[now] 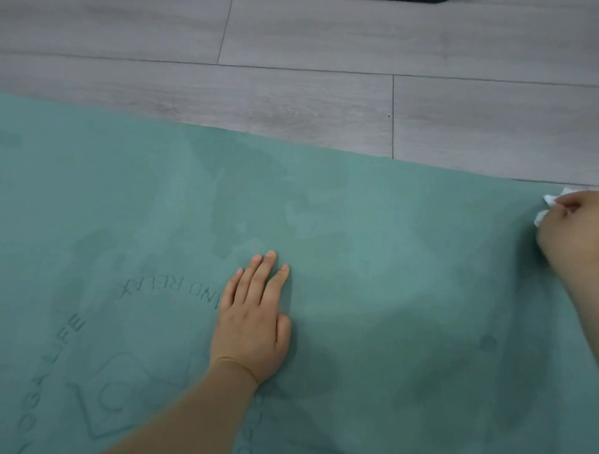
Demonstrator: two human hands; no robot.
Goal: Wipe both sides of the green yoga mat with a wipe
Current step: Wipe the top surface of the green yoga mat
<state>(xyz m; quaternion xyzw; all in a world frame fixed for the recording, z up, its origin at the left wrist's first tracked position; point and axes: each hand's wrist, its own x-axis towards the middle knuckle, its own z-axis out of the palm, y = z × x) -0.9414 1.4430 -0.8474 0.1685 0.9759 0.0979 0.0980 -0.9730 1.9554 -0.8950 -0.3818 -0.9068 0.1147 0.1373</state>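
Observation:
The green yoga mat point(372, 259) lies flat on the floor and fills the lower part of the head view, with embossed lettering and a logo at the lower left and darker damp patches across it. My left hand point(256, 320) rests flat on the mat near the middle, fingers straight and together. At the right edge of the view my right hand point(570, 233) grips a crumpled white wipe point(547, 207) against the mat close to its far edge. Part of that hand is cut off by the frame.
Grey wood-look floor planks point(308, 64) run beyond the mat's far edge. A dark object point(418, 1) shows only as a sliver at the top edge.

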